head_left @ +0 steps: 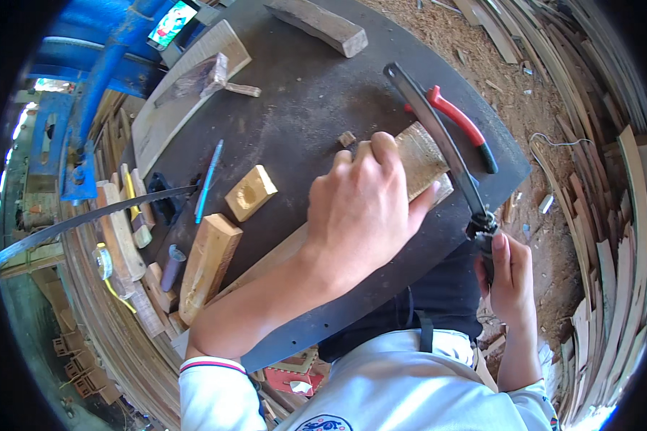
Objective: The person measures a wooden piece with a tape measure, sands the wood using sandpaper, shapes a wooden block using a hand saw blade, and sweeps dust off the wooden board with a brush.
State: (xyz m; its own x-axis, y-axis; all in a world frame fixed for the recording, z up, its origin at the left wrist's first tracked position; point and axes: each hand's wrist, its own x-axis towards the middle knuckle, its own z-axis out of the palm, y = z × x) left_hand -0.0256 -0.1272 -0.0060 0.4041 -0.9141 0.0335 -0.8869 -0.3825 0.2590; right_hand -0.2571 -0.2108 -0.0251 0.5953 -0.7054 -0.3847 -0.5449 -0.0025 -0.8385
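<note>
My left hand [363, 197] is closed over a wooden block [418, 154] near the right edge of the dark table [295, 108]. Its fingers curl over the far side, and the thumb presses on the near side. Under my left forearm lies a long pale wood strip [269, 264]. In my right hand [509, 276] is the black handle of a hacksaw [438, 129]; its flat metal frame slants up and left along the block's right end. The blade's contact with the wood is hidden from this angle. Beside the frame rest red-handled pliers [460, 121].
Left of my hand lie a small wood block [251, 192], a blue pen [209, 181] and a thicker wood piece [210, 266]. Farther back are a wood board [187, 93] and a beam [320, 25]. A long metal blade [97, 217] juts over the left side. Wood strips [618, 273] pile up right.
</note>
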